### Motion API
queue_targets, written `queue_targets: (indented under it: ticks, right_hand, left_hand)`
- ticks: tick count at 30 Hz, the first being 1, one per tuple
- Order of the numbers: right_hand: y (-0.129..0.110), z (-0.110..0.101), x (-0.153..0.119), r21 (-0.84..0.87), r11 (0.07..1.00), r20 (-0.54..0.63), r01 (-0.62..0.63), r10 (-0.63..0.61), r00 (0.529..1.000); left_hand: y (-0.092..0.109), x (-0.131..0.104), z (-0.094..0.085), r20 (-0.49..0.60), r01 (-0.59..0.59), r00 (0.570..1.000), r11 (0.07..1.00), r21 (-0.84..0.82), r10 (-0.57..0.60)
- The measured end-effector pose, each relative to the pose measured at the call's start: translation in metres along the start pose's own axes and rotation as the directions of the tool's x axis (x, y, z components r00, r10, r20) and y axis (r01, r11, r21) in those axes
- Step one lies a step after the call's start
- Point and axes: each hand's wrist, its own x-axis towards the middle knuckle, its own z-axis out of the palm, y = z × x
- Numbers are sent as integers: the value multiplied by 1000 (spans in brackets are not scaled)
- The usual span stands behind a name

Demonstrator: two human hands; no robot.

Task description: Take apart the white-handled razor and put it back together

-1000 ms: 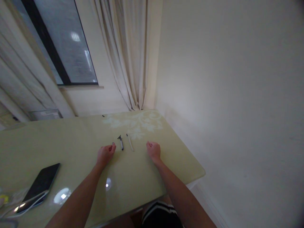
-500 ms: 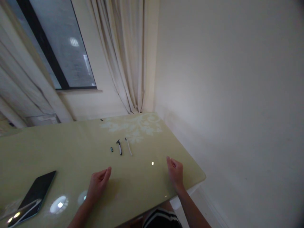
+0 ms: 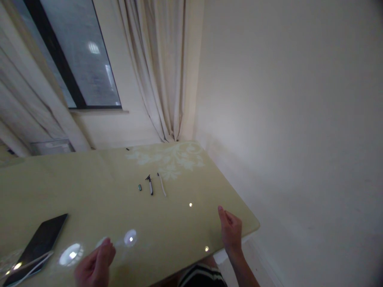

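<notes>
My left hand (image 3: 97, 265) is closed in a loose fist with the thumb on top, low over the near left part of the table; nothing shows in it. My right hand (image 3: 231, 228), also a fist with its thumb up, is by the table's right corner, with nothing visible in it. Beyond them, apart from both hands, three small things lie side by side: a small dark green cylinder like a battery (image 3: 140, 187), a razor (image 3: 150, 186) with a dark and pale handle, and a white toothbrush (image 3: 162, 185) with a dark head.
The glossy yellow-green table (image 3: 182, 231) meets a white wall (image 3: 284, 119) on the right. A dark tablet (image 3: 44, 237) lies at left, a pale cable (image 3: 32, 265) across it. A tiny dark object (image 3: 127, 149) lies by the far edge, near the curtain (image 3: 161, 71).
My left hand has drawn back toward me and to the left. My right hand has shifted slightly right and nearer. The small things on the table stay where they were.
</notes>
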Motion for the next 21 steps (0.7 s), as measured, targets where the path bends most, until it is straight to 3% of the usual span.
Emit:
queue_targets:
  ticks: [2, 5, 8, 11, 13, 16, 21]
  right_hand:
    - [-10, 2, 7, 4, 999, -6, 40, -40, 999]
    - [-27, 23, 22, 14, 992, 14, 122, -123, 992]
    - [-42, 69, 37, 8, 982, 129, 186, -186, 974]
    - [-48, 127, 44, -71, 974, 350, 213, -176, 920]
    - [-45, 159, 42, -118, 967, 421, 227, -158, 893]
    - [-37, 187, 34, -188, 948, 483, 258, -140, 864]
    - [-28, 192, 24, -233, 898, 607, 374, -166, 777]
  left_hand:
    - [11, 5, 10, 33, 15, 999, 1000, 22, -15]
    - [31, 24, 43, 160, -26, 987, 983, 183, -4]
    - [48, 54, 89, 321, -125, 947, 893, 432, -23]
    - [57, 80, 132, 378, -108, 901, 732, 672, -214]
    - [57, 88, 151, 391, -140, 881, 645, 751, -265]
    - [52, 86, 166, 405, -209, 886, 585, 784, -225]
    - [36, 73, 167, 430, -254, 880, 567, 783, -199]
